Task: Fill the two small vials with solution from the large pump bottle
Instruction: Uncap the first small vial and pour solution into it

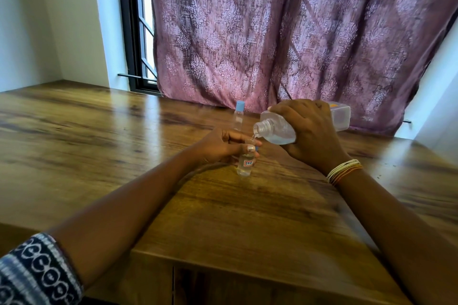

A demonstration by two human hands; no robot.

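My left hand point(223, 147) grips a small clear vial point(245, 164) with a red-and-white label, upright on the wooden table point(124, 143); a blue cap point(256, 148) shows at my fingertips. My right hand point(309, 131) grips the large clear bottle point(277, 129), tipped on its side with its open threaded neck just above the vial's mouth. A thin stream of clear liquid runs from the neck into the vial. The pump top is not in view. A second small vial point(238, 116) with a blue cap stands upright farther back.
A patterned purple curtain point(297, 32) hangs right behind the table's far edge, beside a black-framed window point(135, 32). The table's near edge point(247, 262) runs below my forearms. Bangles point(343, 171) circle my right wrist.
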